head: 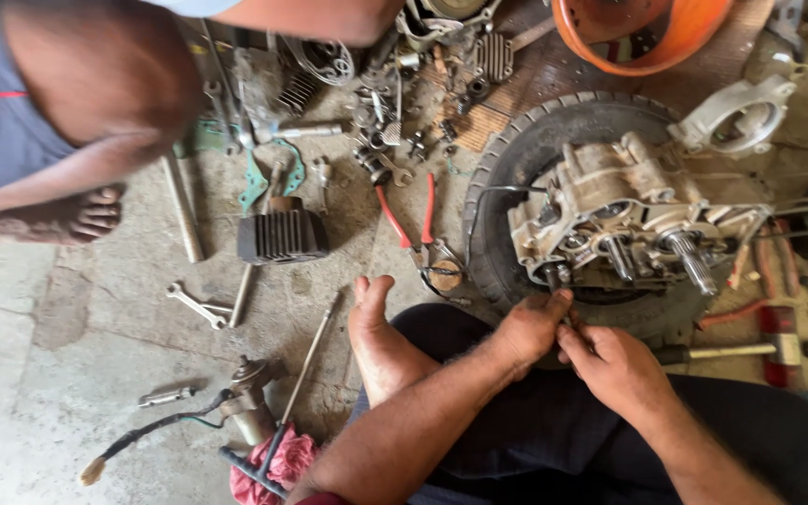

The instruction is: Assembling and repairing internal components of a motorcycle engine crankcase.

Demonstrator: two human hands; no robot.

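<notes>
Engine case point(624, 220), one, grey metal with shafts sticking out, resting on one black tyre point(516, 168) laid flat on the concrete floor point(67, 374). One pair of red-handled pliers point(413, 224) lying just left of the tyre. One black finned cylinder block point(282, 234) further left, one spanner point(196, 305) below it. One orange bowl-shaped cover point(642, 37) at the top edge. One red cloth point(278, 463) near the bottom. Left hand point(530, 327) curled, fingertips pressed together at the case's lower edge, pinching something too small to tell. Right hand point(614, 369) just beside it, fingers bent, touching the left. Another person's bare foot point(95, 213) at the left.
</notes>
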